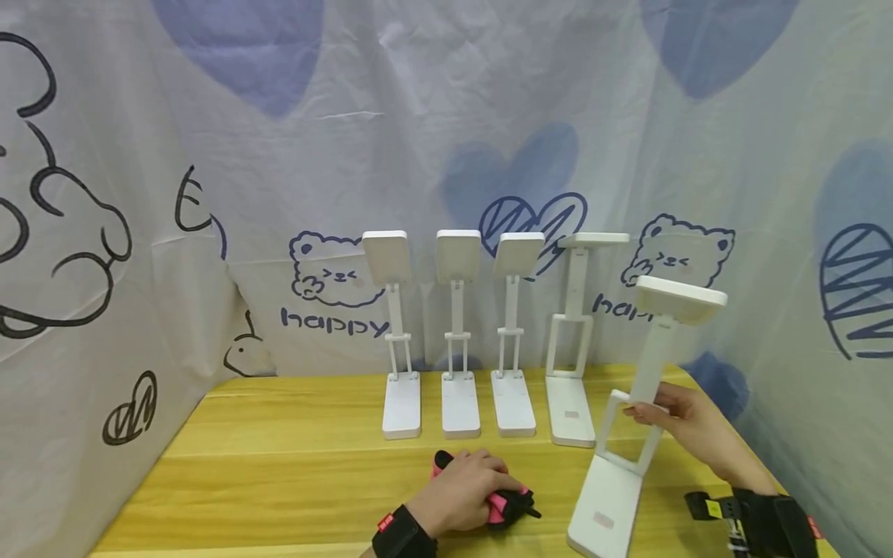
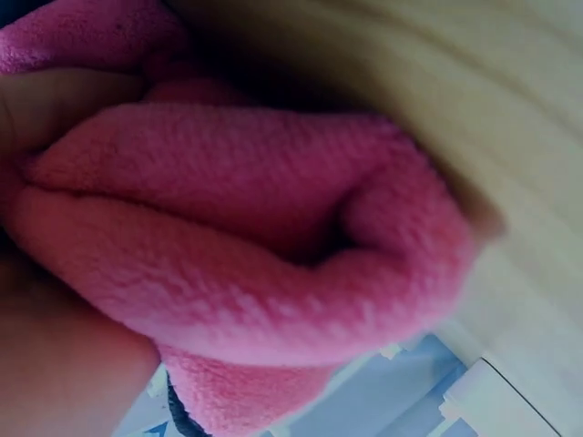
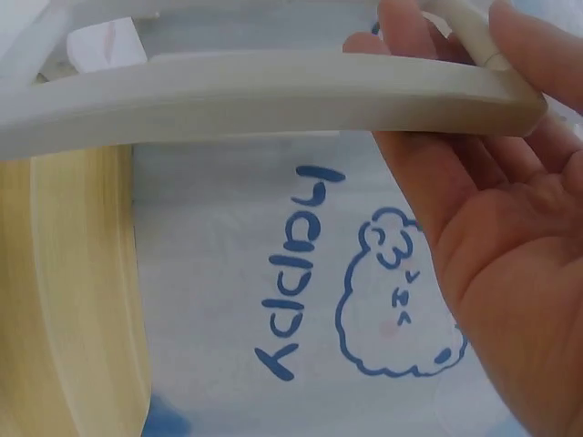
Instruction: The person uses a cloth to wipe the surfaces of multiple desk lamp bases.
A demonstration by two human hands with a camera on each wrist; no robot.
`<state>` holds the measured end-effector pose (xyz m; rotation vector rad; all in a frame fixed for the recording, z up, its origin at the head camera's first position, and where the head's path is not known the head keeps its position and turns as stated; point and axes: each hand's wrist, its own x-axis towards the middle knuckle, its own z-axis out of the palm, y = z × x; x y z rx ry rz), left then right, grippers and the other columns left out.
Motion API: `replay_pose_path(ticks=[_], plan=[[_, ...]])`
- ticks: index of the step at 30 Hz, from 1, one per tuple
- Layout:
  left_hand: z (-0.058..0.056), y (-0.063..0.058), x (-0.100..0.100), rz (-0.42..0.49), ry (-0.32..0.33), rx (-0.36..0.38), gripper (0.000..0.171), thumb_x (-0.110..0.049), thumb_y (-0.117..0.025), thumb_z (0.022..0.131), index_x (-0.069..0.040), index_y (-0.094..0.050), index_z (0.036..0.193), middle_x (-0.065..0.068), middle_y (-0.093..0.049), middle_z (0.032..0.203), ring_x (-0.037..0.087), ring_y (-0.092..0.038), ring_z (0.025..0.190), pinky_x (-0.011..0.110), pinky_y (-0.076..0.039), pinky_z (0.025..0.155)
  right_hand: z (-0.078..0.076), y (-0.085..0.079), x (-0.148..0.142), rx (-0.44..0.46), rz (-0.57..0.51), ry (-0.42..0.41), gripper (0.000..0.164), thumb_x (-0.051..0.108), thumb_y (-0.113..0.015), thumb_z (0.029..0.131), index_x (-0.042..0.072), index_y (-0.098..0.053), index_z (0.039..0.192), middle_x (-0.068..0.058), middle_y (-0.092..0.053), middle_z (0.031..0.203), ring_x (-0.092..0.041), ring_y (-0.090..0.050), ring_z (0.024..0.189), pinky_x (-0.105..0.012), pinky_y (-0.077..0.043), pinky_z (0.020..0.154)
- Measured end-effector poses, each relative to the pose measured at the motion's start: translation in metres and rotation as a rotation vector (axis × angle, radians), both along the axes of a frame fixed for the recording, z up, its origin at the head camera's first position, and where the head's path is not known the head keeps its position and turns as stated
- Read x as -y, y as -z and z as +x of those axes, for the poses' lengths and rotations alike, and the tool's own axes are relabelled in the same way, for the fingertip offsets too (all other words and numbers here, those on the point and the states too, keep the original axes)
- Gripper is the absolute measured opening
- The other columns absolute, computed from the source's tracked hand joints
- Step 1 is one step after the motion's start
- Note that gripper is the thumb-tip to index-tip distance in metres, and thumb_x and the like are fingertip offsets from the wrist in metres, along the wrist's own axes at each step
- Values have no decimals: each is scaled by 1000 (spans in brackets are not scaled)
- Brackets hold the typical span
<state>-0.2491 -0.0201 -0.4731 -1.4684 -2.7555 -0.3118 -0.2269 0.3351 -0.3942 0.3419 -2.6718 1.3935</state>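
Note:
My right hand (image 1: 694,430) pinches a white folding desk lamp (image 1: 605,508) by the upper end of its open frame, at the table's right side. This lamp leans to the right, its head tipped over on top; whether its base touches the table I cannot tell. In the right wrist view, thumb and fingers close round the corner of the lamp's frame (image 3: 228,102). Near the front middle, my left hand (image 1: 466,490) grips a bunched pink-and-black cloth (image 1: 497,508) against the tabletop. Folds of that fuzzy pink cloth (image 2: 246,191) fill the left wrist view.
Several similar white lamps stand in a row at the back: one at the left end (image 1: 401,407), others (image 1: 460,407) (image 1: 512,407) beside it, and one with a level head (image 1: 570,411). Behind the yellow wooden table (image 1: 279,457) hangs a printed curtain (image 1: 418,155).

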Motion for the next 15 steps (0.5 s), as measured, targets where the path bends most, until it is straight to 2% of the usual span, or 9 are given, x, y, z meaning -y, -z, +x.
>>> replay_pose_path(ticks=[4,9,11,15], plan=[[1,1,-2,-6,-2,6,52,-5,-66,85,-38,-66,125,-10,-64,113,11,-57,109,33,-45,89,0,-3,-4,4,72,97,36,28,-60,97,0,-65,120,-16,-71,111,-12,-71,93,-26,-56,77],[0,2,-2,-2,-9,33,54,-3,-66,84,-39,-66,125,-11,-64,112,11,-57,108,33,-44,88,0,-5,-9,1,141,170,35,33,-61,96,3,-69,112,-13,-72,105,-7,-68,87,-28,-55,74],[-1,3,-2,1,-9,44,54,-3,-65,85,-39,-66,124,-11,-64,112,11,-57,107,32,-44,87,0,-5,-11,-6,155,190,37,33,-60,97,2,-68,114,-13,-72,104,-10,-68,87,-29,-54,73],[0,2,-2,-1,-7,47,54,-3,-66,85,-40,-66,124,-11,-64,111,10,-56,104,30,-43,84,-3,-4,-14,-3,172,212,48,38,-55,99,-1,-61,127,-20,-70,112,-28,-68,98,-43,-55,80]])
